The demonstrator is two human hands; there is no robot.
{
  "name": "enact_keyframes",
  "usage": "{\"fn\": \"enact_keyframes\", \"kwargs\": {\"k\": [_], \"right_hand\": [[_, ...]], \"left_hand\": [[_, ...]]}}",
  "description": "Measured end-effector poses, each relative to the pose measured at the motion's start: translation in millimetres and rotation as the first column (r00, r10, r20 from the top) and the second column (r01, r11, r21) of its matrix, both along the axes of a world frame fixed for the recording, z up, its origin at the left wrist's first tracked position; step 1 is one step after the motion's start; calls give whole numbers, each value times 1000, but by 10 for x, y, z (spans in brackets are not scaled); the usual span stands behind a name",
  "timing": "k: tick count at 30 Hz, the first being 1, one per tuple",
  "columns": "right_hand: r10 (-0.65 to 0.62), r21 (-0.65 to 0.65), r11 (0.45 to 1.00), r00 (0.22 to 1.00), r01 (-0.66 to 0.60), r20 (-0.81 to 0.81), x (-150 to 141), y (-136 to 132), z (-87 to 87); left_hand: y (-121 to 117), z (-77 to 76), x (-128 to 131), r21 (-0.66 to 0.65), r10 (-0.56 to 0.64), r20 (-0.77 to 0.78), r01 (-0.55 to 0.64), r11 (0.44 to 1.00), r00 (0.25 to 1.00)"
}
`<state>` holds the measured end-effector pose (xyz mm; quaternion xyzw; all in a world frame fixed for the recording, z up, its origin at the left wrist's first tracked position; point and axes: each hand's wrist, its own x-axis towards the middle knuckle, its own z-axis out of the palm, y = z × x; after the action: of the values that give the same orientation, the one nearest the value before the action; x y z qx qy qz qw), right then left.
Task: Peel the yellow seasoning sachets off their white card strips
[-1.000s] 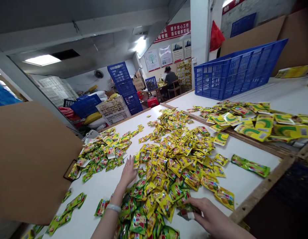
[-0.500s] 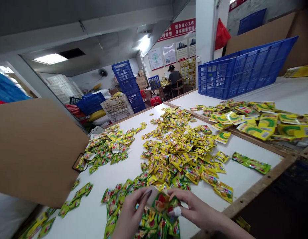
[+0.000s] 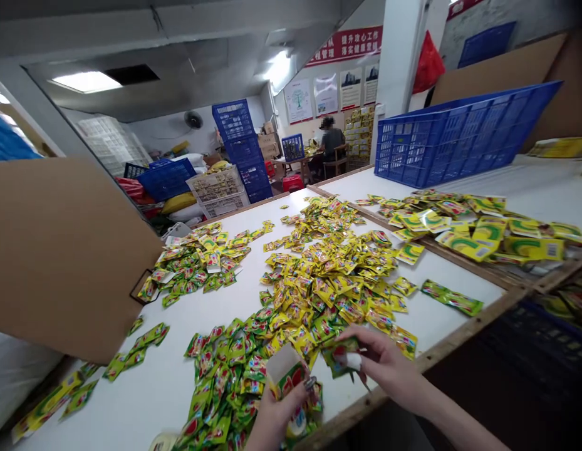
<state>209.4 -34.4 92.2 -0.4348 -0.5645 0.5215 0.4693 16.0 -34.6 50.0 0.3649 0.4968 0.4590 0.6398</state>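
My left hand (image 3: 277, 414) is closed around a small printed carton (image 3: 284, 369) with a white flap standing up at its top. To its right, my right hand (image 3: 389, 371) pinches a green sachet (image 3: 335, 360), with white wrapping on one finger. A gap separates sachet and carton. Under and left of my left hand spreads a heap of green sachets (image 3: 225, 369). Beyond both hands lies a larger pile of yellow sachets (image 3: 328, 269).
A wooden-edged white table (image 3: 178, 363) carries everything. More sachets (image 3: 197, 263) lie at left beside a cardboard sheet (image 3: 60, 250). Flat yellow packets (image 3: 488, 235) and a blue crate (image 3: 460, 144) are at right. A person (image 3: 332, 141) sits in the background.
My hands have moved apart: the left is lower with the carton, the right further right with the green sachet. The view has shifted slightly.
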Motion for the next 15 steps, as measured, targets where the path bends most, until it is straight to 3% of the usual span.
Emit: {"fn": "enact_keyframes", "kwargs": {"k": [2, 4, 8, 10, 13, 15], "right_hand": [[1, 9, 1000, 995, 0, -95, -22, 48, 103], [37, 126, 992, 993, -23, -108, -98, 84, 205], [77, 392, 908, 979, -148, 190, -204, 92, 345], [116, 383, 882, 914, -275, 388, -197, 59, 393], [189, 283, 836, 731, -470, 656, -160, -10, 465], [212, 236, 801, 630, -550, 747, -130, -42, 503]], "left_hand": [[-3, 78, 43, 25, -88, -72, 90, 996, 993], [-22, 134, 98, 41, -192, -95, 196, 980, 977], [-87, 232, 145, 75, -275, -143, 287, 955, 951], [-114, 269, 143, 112, -272, -200, 298, 948, 941], [-123, 291, 152, 166, -325, -247, 370, 914, 913], [-111, 292, 158, 165, -376, -247, 421, 892, 893]]}}
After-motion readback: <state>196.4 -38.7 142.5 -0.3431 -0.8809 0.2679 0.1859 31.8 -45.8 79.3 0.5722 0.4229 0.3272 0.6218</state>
